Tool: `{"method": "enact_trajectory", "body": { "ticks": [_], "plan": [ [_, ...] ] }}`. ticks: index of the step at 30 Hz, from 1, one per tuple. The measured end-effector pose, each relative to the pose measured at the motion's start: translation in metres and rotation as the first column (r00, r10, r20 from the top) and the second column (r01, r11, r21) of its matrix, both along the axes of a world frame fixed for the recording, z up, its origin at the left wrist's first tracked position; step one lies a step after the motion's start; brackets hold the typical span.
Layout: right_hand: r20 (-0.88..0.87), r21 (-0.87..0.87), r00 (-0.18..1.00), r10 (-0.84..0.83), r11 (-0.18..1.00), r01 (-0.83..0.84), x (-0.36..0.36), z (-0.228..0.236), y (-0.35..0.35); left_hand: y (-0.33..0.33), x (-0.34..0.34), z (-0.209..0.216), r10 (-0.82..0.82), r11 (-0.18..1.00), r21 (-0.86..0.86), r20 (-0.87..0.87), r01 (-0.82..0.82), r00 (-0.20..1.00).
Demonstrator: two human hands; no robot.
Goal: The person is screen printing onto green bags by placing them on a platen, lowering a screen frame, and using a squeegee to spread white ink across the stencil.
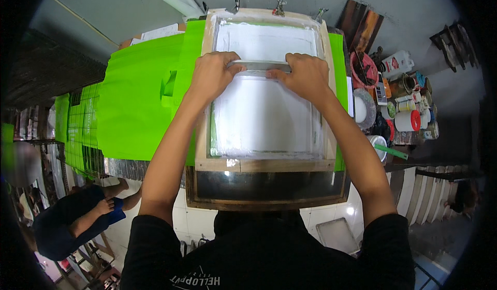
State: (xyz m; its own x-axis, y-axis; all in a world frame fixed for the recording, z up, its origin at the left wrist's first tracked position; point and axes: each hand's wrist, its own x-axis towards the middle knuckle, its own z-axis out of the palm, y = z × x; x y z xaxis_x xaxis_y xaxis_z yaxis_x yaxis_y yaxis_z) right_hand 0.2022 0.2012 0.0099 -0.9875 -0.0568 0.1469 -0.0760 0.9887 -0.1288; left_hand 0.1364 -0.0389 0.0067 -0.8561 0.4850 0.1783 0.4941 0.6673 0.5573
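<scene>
A squeegee [263, 67] with a pale, long bar lies crosswise over a screen-printing frame [266, 165]. My left hand [213, 73] grips its left end, with the thumb on the near side. The right end is held by my right hand [309, 76], its fingers wrapped over the far side. Beneath the bar, the white mesh [264, 116] carries a whitish coating, thicker near its edges. The squeegee is in the far part of the mesh. Bright green sheets [140, 98] lie under the wooden frame and spread left of it.
Metal clamps [279, 6] stand at the frame's far edge. To the right are a pink basket [364, 68], several tubs and bottles, and a white bucket [379, 146] with a green-handled tool. Another person [77, 217] sits at the lower left.
</scene>
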Motion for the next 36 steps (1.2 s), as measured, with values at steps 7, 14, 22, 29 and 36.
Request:
{"method": "enact_trajectory", "body": {
  "ticks": [7, 14, 22, 29, 36],
  "plan": [
    [-0.069, -0.025, 0.997, 0.039, 0.999, -0.041, 0.081, -0.013, -0.021, -0.023, 0.081, 0.008, -0.023, 1.000, -0.005, 0.042, 0.023, 0.999],
    [-0.181, -0.055, 0.982, 0.049, 0.997, -0.060, 0.156, -0.024, -0.048, -0.051, 0.156, 0.011, -0.066, 0.997, -0.023, 0.102, 0.069, 0.993],
    [-0.285, -0.042, 0.954, 0.092, 0.993, -0.108, 0.196, -0.034, -0.057, -0.081, 0.195, -0.024, -0.075, 0.968, 0.227, -0.154, 0.109, 0.985],
    [-0.453, -0.106, 0.880, 0.143, 0.971, -0.213, 0.196, -0.006, -0.047, -0.126, 0.190, -0.060, 0.061, 0.996, 0.082, -0.527, -0.021, 0.848],
    [-0.682, 0.105, 0.711, 0.171, 0.985, -0.137, 0.138, 0.135, -0.023, -0.092, 0.131, 0.044, 0.246, 0.777, 0.618, -0.470, 0.117, 0.848]
  ]
}}
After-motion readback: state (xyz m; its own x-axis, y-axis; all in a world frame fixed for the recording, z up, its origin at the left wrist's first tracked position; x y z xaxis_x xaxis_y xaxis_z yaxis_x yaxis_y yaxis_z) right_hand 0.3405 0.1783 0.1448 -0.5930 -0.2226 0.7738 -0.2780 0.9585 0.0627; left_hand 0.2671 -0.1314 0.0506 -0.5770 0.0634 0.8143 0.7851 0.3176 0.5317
